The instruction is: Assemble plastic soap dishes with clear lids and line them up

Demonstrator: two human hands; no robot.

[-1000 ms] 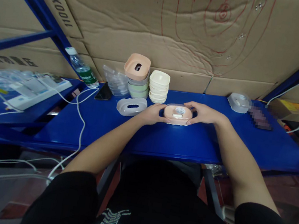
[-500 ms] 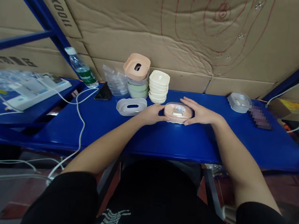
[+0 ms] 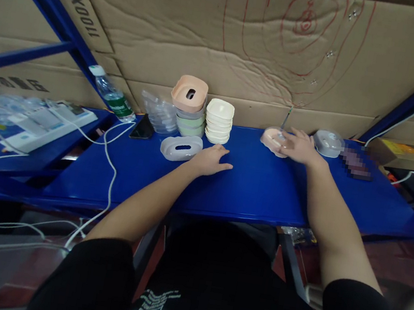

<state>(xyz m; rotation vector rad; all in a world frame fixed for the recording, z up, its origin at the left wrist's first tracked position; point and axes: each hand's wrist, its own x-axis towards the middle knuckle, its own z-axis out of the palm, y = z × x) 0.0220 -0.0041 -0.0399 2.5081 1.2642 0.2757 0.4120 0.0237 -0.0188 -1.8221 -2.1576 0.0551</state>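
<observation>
Across the blue worktop (image 3: pixel 243 195), I see things lined up along the back, probably so both arms reach them easily. Tallest is the mixed stack (image 3: pixel 190 125) of peach, grey and green containers, seemingly nested to save room; beside it stands a shorter cream stack (image 3: pixel 218 125). Of the hands, the left hand (image 3: pixel 209 161) holds nothing, thumb parted from loosely curved fingers, just beside a grey slotted tray (image 3: pixel 168 149). The right hand (image 3: pixel 302 148) grasps the right end of a pink box (image 3: pixel 271 140), likely from there because that side lies nearest its arm. The pink box is toward the back, left of a grey box (image 3: pixel 329 143); from my remote view I can't tell whether it rests or is slightly lifted. It looks rounded and glossy, its top partly hidden by fingers.
</observation>
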